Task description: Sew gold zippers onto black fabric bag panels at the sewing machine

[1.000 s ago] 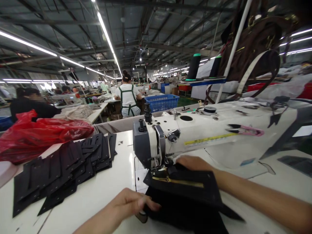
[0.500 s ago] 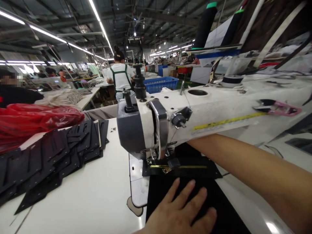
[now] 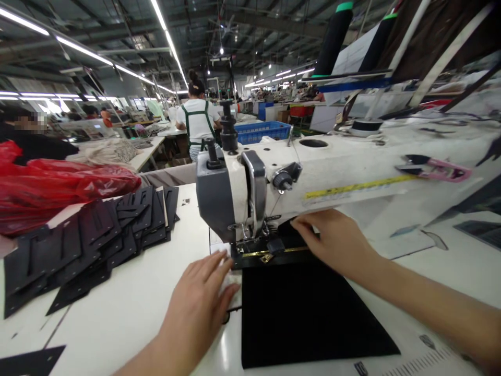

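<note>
Left hand (image 3: 199, 295) lies palm-down, right hand (image 3: 332, 235) curls

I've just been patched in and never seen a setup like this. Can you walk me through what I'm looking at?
There's no robot here: these are a person's bare hands, seen from one camera worn on the head, facing forward and down.

The white machine is a sewing machine. Under its head lies a gold zipper on black material, with a black cloth panel spread nearer the camera. The left hand is at the zipper piece's left end. The right hand reaches under the machine's arm to black material; whether it's pinching, I can't tell.

On the white table, left, overlapping black pieces lie in front of a red plastic bag. Pink-handled snips rest on the machine.
</note>
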`<control>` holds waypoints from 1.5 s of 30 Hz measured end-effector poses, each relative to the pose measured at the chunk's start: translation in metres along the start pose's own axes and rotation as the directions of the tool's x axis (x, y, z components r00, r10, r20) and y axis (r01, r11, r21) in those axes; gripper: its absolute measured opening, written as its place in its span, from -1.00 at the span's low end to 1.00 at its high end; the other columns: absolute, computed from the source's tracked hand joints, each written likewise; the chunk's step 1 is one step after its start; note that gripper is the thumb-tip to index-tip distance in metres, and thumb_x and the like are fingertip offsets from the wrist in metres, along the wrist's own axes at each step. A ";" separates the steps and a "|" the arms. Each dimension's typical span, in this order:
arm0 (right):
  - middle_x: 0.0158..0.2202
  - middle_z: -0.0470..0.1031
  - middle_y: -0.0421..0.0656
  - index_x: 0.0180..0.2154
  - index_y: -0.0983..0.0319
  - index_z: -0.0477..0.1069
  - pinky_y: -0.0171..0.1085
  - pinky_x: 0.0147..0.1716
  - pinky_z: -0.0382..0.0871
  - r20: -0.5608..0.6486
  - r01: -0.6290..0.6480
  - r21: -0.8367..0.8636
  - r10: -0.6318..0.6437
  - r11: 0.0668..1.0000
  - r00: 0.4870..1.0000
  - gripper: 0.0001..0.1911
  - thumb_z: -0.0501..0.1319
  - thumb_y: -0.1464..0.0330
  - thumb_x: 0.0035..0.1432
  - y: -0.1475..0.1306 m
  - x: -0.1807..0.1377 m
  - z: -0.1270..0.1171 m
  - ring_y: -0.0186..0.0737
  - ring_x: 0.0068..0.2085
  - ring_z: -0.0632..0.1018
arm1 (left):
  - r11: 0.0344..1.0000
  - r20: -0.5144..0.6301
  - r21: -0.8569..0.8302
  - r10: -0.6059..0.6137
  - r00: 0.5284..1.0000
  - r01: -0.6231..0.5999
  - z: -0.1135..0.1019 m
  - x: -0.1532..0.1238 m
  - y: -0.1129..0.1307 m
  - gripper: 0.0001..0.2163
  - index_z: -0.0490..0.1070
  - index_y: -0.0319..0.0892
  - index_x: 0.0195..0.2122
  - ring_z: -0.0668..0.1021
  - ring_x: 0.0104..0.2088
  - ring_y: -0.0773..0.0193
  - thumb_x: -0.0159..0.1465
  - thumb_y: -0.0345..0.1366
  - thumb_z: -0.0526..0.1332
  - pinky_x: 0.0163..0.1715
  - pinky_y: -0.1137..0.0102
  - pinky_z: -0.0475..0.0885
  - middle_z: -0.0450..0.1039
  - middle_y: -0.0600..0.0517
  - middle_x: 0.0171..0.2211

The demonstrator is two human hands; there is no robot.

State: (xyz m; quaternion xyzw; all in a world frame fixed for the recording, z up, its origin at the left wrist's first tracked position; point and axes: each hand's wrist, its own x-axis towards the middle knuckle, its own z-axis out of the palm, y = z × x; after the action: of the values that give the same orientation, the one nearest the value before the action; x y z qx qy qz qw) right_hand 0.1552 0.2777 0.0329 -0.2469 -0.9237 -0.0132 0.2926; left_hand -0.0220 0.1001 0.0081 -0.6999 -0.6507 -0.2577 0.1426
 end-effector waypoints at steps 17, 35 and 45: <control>-0.07 0.44 -0.01 -0.09 0.34 0.40 -0.14 0.03 0.25 0.143 0.191 0.321 -0.247 0.928 0.958 -0.66 -0.01 0.56 0.15 -0.057 -0.012 0.046 -0.12 -0.01 0.39 | 0.991 -0.067 0.011 0.136 0.988 -0.136 0.017 0.009 -0.010 -0.75 0.44 -0.24 -0.27 0.57 -0.20 0.16 0.25 -0.50 -0.03 -0.16 0.21 0.50 0.53 -0.11 -0.24; -0.19 0.48 0.00 -0.20 0.35 0.43 -0.21 -0.03 0.29 0.185 0.201 0.313 -0.267 0.928 0.946 -0.70 0.00 0.60 0.07 -0.054 -0.003 0.048 -0.15 -0.11 0.45 | 0.981 0.012 0.120 0.155 0.988 -0.155 0.021 0.015 -0.014 -0.79 0.45 -0.30 -0.29 0.56 -0.20 0.11 0.23 -0.52 0.01 -0.15 0.19 0.48 0.52 -0.17 -0.23; -0.20 0.50 -0.05 -0.19 0.32 0.41 -0.23 -0.07 0.32 0.125 0.217 0.324 -0.269 0.921 0.955 -0.67 0.00 0.62 0.05 -0.053 0.000 0.053 -0.17 -0.15 0.48 | 0.981 0.012 0.150 0.123 0.992 -0.123 0.027 0.013 -0.020 -0.80 0.45 -0.24 -0.29 0.56 -0.20 0.14 0.22 -0.53 0.04 -0.15 0.20 0.48 0.52 -0.13 -0.23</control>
State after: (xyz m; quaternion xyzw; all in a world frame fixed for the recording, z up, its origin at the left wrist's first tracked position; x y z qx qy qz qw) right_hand 0.1023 0.2401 -0.0045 -0.0818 -0.9592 0.1150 0.2449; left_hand -0.0365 0.1279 -0.0095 -0.7264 -0.6239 -0.1978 0.2097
